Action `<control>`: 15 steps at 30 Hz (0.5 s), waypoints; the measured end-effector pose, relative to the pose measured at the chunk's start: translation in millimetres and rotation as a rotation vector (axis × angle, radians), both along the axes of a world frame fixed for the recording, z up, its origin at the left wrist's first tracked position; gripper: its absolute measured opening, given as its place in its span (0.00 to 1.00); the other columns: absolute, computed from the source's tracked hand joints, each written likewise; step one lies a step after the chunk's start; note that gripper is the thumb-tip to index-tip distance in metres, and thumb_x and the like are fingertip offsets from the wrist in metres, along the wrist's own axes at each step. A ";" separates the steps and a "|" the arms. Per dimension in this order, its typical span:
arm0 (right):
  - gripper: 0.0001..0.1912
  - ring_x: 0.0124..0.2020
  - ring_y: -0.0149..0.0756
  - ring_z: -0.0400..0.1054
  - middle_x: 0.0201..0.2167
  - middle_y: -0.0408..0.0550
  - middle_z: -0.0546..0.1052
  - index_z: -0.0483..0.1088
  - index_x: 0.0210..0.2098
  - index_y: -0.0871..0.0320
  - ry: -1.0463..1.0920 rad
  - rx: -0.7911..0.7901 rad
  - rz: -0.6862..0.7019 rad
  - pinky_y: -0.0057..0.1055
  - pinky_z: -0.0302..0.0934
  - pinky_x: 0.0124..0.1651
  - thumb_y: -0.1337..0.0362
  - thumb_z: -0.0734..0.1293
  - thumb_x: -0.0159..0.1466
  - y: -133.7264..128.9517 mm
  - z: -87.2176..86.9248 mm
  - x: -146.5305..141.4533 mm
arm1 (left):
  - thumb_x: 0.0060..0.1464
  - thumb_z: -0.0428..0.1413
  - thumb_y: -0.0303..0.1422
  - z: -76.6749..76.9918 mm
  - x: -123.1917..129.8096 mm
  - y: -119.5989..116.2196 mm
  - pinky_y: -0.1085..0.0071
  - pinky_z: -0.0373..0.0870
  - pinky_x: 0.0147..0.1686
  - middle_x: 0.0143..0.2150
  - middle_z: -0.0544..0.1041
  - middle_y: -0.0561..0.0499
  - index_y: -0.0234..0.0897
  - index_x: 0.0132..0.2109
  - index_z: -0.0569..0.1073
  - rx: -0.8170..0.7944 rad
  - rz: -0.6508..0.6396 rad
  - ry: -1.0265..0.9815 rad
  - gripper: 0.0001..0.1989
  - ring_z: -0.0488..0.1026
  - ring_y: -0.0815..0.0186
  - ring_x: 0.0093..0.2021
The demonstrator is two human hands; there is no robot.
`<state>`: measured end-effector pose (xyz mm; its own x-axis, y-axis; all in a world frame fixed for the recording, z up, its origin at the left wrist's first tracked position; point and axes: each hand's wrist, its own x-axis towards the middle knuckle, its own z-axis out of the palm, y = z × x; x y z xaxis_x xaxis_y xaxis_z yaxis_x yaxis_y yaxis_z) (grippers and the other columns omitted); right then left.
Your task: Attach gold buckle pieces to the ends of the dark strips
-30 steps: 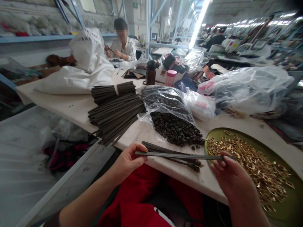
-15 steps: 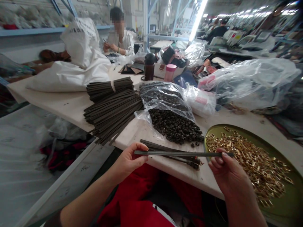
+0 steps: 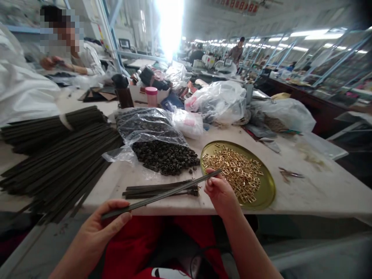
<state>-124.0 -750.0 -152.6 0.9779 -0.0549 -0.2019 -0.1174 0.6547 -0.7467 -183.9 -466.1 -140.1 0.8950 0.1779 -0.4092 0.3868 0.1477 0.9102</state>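
A long dark strap [image 3: 165, 193] is stretched between my hands, tilted up to the right. My left hand [image 3: 109, 223] pinches its lower left end between thumb and fingers. Its other end is gripped by my right hand [image 3: 220, 192], beside a round gold-green tray [image 3: 269, 193] heaped with small gold buckles [image 3: 232, 166]. Just behind the strap, a few similar straps [image 3: 157, 189] lie on the table, with bits of gold at their right ends. Small black loops [image 3: 165, 157] spill from a clear plastic bag [image 3: 145, 124] further back.
Bundled dark straps [image 3: 58, 162] cover the table's left side. Behind stand a dark bottle [image 3: 123, 93], a pink-lidded jar [image 3: 151, 97] and plastic bags [image 3: 221, 100]. Pliers [image 3: 290, 173] lie right of the tray. A co-worker [image 3: 68, 58] sits at the back left.
My view has swung to the right, so the table's things appear further left. The strap, nearly level before, now slopes with its right end higher. Both hands still hold it.
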 end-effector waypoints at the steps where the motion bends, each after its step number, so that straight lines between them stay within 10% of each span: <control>1: 0.09 0.19 0.23 0.54 0.18 0.37 0.65 0.71 0.33 0.57 -0.005 0.004 0.002 0.19 0.50 0.22 0.69 0.67 0.50 -0.3 -0.1 -0.6 | 0.32 0.68 0.38 2.3 -2.1 -3.3 0.83 0.71 0.28 0.27 0.78 0.56 0.40 0.36 0.70 0.008 0.023 -0.016 0.22 0.73 0.71 0.27; 10: 0.08 0.20 0.24 0.56 0.18 0.37 0.66 0.68 0.31 0.56 -0.021 -0.021 0.021 0.21 0.52 0.23 0.64 0.70 0.51 4.0 3.4 -16.2 | 0.26 0.70 0.36 24.2 4.0 7.7 0.85 0.69 0.23 0.19 0.74 0.58 0.37 0.28 0.73 -0.107 0.233 -0.183 0.18 0.69 0.75 0.21; 15: 0.11 0.19 0.24 0.55 0.19 0.38 0.67 0.64 0.27 0.57 0.012 -0.160 0.263 0.22 0.49 0.23 0.59 0.69 0.53 47.9 -8.0 -53.4 | 0.32 0.68 0.34 37.1 21.2 9.3 0.81 0.69 0.22 0.25 0.73 0.58 0.36 0.28 0.73 -0.269 0.361 -0.322 0.14 0.68 0.76 0.22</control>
